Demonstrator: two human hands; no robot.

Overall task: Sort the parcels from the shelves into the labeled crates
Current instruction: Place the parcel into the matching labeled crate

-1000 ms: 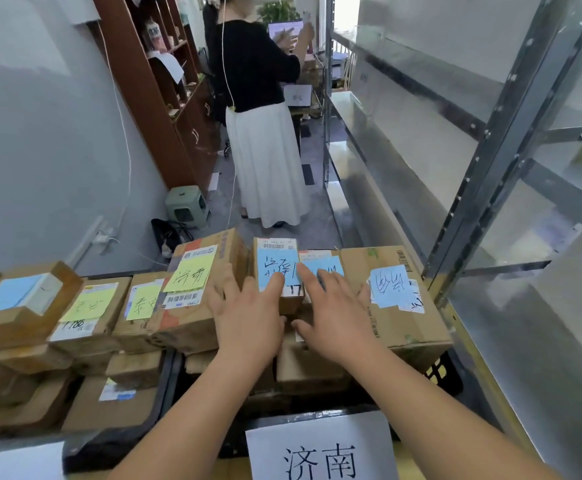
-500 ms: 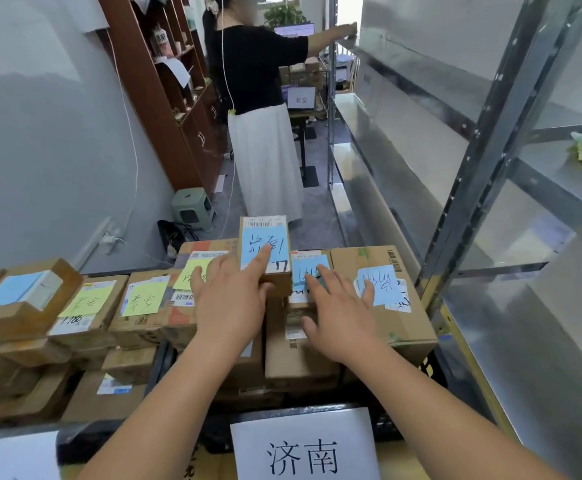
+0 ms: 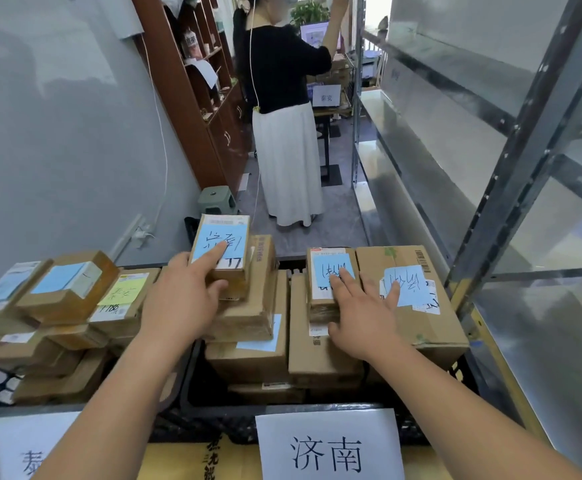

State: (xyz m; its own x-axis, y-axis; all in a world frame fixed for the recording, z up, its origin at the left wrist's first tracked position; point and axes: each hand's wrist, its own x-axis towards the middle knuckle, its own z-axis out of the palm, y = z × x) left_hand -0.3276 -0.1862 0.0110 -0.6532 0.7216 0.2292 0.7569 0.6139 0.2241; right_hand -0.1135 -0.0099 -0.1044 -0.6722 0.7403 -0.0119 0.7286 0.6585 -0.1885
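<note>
My left hand grips a small blue-labelled parcel, tilted up so I can read it, above the Jinan-labelled crate. Right hand lies open and flat, steadying another parcel on the crate's stacked boxes, right of the first.

Matt cardboard parcels w/ paper labels; glossy metal shelves.

person in white skirt | green stool | wooden cabinet
</note>
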